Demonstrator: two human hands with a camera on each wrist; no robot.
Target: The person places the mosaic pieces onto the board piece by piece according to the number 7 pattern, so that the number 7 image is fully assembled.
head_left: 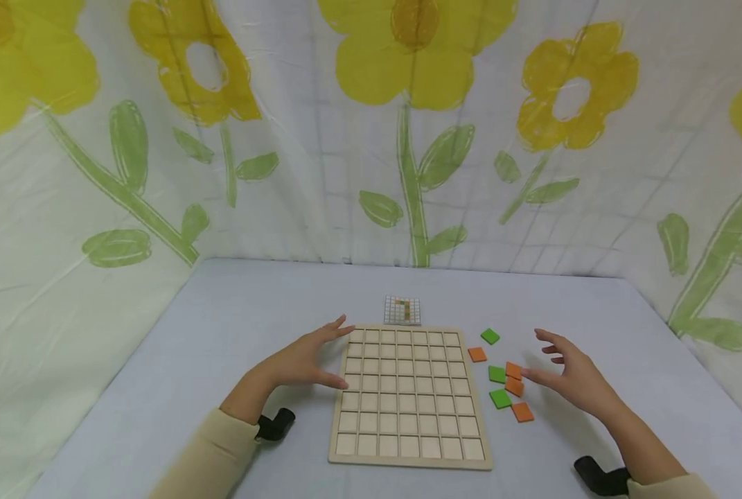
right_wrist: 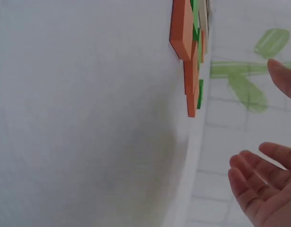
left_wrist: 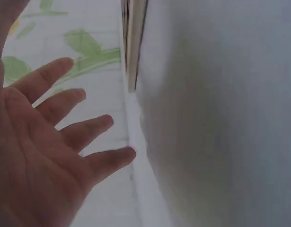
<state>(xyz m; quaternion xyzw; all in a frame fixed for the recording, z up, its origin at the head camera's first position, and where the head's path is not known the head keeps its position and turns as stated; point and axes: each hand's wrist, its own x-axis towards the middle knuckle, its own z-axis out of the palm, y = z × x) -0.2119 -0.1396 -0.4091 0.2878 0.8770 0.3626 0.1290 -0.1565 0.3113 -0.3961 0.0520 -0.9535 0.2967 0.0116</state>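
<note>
I see the pale wooden gridded board [head_left: 407, 402] just right of the left hand [head_left: 298, 357], whose fingers spread wide; contact I cannot tell. Flat square orange tiles [head_left: 522, 412] and green tiles [head_left: 500, 398] lie just left of the right hand [head_left: 573, 381], its fingers parted. Beyond the left fingers lies a small printed grid card [head_left: 402, 310].

My right wrist view crops my right hand [right_wrist: 277, 201]; the gridded card [head_left: 402, 310] is too small to read.
</note>
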